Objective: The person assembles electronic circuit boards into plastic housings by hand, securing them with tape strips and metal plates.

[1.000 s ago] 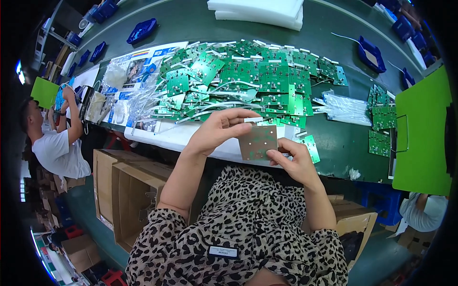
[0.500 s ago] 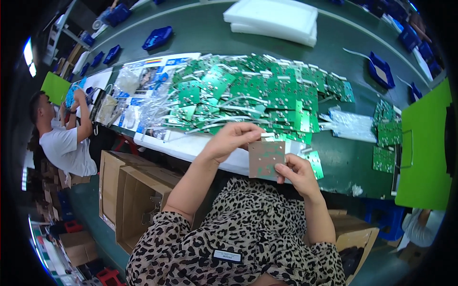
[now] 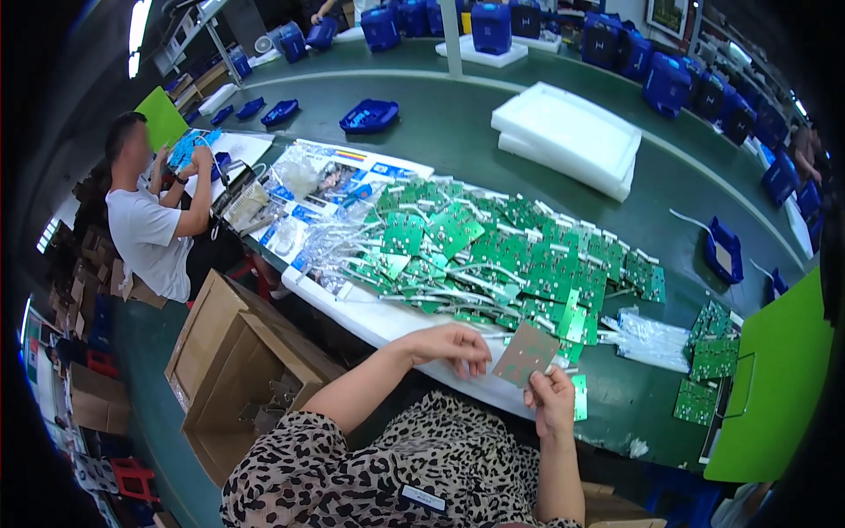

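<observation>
My right hand [image 3: 552, 400] pinches a circuit board [image 3: 526, 354] by its lower right corner, thumb against the brown underside that faces me. The board is tilted, and its far side is hidden. Just left of it, my left hand [image 3: 451, 346] hangs apart from the board with loosely bent fingers and nothing visible in them. Beyond both hands, a broad heap of green circuit boards [image 3: 550, 264] with white connectors and pale cables covers the table. One more green board [image 3: 580, 398] lies just right of my right hand.
White foam slabs [image 3: 568, 132] and blue plastic trays [image 3: 370, 116] stand farther back. Bagged white cables [image 3: 651, 339] and a green panel [image 3: 775, 378] are at right. An open cardboard box [image 3: 231, 387] stands at lower left. A co-worker [image 3: 154, 220] handles something blue at left.
My left hand has let go of the board's top edge and drawn away to the left. The board has tilted in my right hand. The whole view has shifted, showing more of the far side.
</observation>
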### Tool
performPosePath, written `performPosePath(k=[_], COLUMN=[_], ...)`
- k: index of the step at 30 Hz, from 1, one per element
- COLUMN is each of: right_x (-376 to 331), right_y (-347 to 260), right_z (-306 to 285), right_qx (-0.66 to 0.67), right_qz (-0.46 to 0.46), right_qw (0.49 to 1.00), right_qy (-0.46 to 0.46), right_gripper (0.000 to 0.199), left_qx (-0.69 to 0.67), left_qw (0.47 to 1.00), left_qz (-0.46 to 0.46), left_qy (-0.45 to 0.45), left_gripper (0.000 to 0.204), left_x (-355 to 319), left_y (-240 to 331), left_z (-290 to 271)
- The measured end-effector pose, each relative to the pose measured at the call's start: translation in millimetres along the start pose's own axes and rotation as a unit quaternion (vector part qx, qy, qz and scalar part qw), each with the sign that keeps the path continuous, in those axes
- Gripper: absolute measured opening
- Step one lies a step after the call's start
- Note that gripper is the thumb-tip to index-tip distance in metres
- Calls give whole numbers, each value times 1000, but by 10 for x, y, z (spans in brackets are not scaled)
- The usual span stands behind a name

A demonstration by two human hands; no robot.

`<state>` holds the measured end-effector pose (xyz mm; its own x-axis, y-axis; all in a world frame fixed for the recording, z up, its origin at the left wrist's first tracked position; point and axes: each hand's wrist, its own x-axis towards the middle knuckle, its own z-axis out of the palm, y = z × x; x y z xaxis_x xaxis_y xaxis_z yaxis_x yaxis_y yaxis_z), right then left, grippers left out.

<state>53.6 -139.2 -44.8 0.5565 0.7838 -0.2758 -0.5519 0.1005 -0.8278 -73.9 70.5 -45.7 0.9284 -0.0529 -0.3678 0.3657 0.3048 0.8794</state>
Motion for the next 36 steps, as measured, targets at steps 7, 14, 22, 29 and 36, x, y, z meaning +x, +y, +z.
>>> performPosePath(k=[7,14,22,29,36], right_x=[91,123,289,296,215], right_y=[172,236,328,314,355], right_z=[88,67,42,26,20], right_qx=[23,-59,-263,-313,-312], right_qz=[47,7,-101,-259,-213], right_qw=[998,998,959,913,925], right_qy=[-34,-37,-43,-13,-34], right_gripper=[9,9,19,20,22], left_qx=[-193,-231,-262,-204,-183], left_qw=[975,970,964,975,980], left_qz=[76,38,49,80,80], left_qy=[-80,-70,-24,-32,-7], left_gripper=[47,51,55,54,50], left_x=[11,80,111,113,52], left_y=[-312,-432,-367,-291,-392], left_z=[-125,-194,-151,-113,-147])
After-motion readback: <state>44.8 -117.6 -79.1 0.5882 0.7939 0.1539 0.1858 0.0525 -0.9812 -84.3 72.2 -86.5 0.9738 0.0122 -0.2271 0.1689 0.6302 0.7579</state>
